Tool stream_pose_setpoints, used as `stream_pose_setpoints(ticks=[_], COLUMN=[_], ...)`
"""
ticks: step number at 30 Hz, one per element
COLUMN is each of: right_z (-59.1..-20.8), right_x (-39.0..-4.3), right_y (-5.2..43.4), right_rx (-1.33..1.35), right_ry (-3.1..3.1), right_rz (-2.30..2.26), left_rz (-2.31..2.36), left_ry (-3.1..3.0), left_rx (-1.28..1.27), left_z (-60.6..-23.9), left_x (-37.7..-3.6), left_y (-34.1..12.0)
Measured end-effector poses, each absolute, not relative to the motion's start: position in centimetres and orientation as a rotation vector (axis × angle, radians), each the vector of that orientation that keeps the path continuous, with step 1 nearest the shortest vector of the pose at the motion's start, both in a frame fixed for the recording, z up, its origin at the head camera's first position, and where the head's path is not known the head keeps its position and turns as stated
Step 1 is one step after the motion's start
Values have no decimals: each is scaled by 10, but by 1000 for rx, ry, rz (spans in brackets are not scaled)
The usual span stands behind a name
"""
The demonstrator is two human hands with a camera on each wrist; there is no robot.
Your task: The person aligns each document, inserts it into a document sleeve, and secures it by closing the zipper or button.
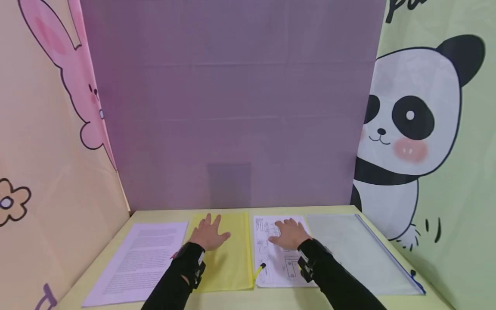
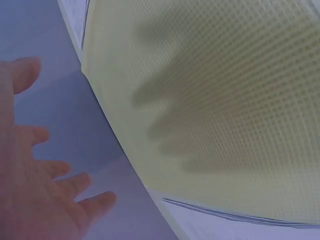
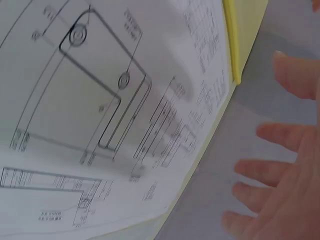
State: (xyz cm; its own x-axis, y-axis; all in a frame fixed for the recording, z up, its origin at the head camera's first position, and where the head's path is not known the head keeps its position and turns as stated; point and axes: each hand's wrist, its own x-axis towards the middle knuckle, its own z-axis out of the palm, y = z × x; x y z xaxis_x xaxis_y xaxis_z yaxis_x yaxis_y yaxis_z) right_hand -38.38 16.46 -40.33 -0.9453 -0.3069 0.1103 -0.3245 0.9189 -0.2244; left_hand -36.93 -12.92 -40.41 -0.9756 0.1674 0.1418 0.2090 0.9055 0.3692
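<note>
My left hand (image 1: 209, 234) is held over a yellow mesh zip pouch (image 1: 232, 269), fingers spread and nothing in its grasp. Its shadow falls across the pouch's grid texture (image 2: 240, 100) in the left wrist view. To the right, my right hand (image 1: 290, 234) hovers with straight, spread fingers above a white sheet with a technical drawing (image 1: 271, 269). Plates, holes and dimension lines are printed on that drawing (image 3: 115, 120). Between the two hands, the pouch's yellow zipper edge (image 1: 249, 249) runs beside the sheet, its dark-tipped pull (image 1: 262, 265) lying over the border.
A sheet of printed text (image 1: 139, 262) lies at the left of the pale table (image 1: 317, 298). On the right is a whitish translucent pouch (image 1: 360, 258) with a blue zipper (image 1: 391, 254). A purple backdrop (image 1: 232, 107) and printed side panels enclose the table.
</note>
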Motion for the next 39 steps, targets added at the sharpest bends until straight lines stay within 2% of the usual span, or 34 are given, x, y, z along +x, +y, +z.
stream_pose_setpoints(ticks=[5,19,29,39], right_z=[-406,-417,-423,-441], right_x=[-379,-351,-326,-321], right_y=[149,122,115,106], right_rx=[718,1095,1233,1262], right_ry=[-3058,-3075,-2905,-2790], right_rz=[383,198,84,-176], left_rz=[-590,-248,-435,-508], left_ry=[-3032,-3214,-3266,-3262], left_rx=[-332,-470,-417,-325], left_z=[-405,-415,-421,-432], left_x=[-364,-329,-303,-296], left_y=[-119,-82,-69,-65])
